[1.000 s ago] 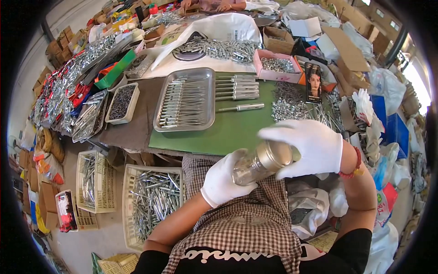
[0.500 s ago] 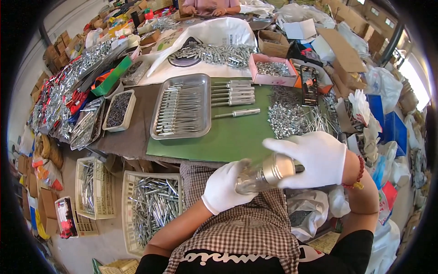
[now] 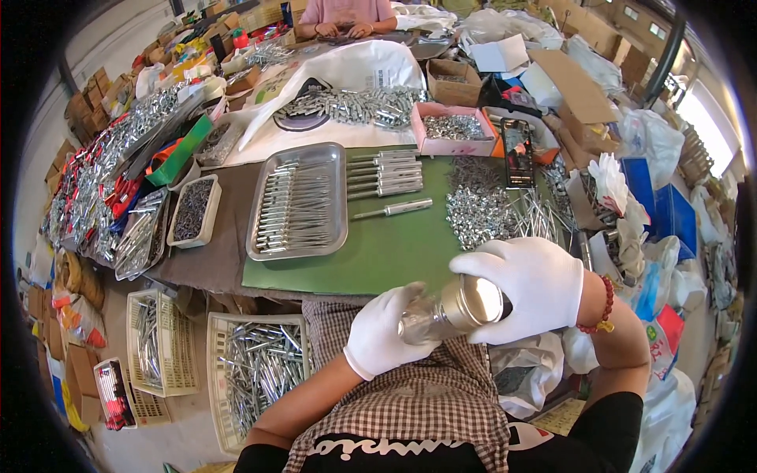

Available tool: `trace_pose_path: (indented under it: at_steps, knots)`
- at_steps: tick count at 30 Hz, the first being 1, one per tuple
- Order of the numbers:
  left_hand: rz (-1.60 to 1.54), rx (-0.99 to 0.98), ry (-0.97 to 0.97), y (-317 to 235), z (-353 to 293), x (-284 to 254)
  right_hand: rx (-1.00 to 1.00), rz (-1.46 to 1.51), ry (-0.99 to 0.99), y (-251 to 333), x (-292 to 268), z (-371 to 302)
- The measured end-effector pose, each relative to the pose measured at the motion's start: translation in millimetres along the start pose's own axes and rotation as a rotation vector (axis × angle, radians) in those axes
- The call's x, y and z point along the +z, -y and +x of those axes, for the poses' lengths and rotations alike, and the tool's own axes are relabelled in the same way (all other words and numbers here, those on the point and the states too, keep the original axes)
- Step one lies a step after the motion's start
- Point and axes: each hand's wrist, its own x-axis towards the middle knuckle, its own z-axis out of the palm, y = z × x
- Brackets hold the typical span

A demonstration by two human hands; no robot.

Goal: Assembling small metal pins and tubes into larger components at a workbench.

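I hold a clear glass jar (image 3: pixel 426 318) with a metallic screw-type lid (image 3: pixel 481 299) tilted on its side in front of my apron. My left hand (image 3: pixel 385 335), in a white glove, is closed round the glass body. On the lid end sits my right hand (image 3: pixel 530 288), also gloved, its fingers curled about the lid. Beyond them, on a green mat (image 3: pixel 378 264), lie several silver rods with thick handles (image 3: pixel 394 175), one of them apart (image 3: pixel 393 209). A metal tray (image 3: pixel 341 193) holds rows of similar rods.
Small silver parts (image 3: pixel 477 217) and thin rods (image 3: pixel 540 219) are heaped right of the mat's middle, near a phone (image 3: pixel 518 154). A pink box (image 3: pixel 455 147) stands behind. Crates (image 3: pixel 217 386) of metal pieces flank my left. Across the table a person (image 3: pixel 347 17) sits.
The view has shifted slightly, so the table appears lower and further left. Both hands stay on the jar, and its lid end has tilted to show more of the lid's top.
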Motion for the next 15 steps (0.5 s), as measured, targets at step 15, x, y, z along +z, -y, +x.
trace_pose_path:
  at_steps: [15]
  knots:
    - [-0.165,0.157,-0.033,11.7,63.8,-14.5,-0.067,0.82,-0.692,-26.8,55.0,19.1]
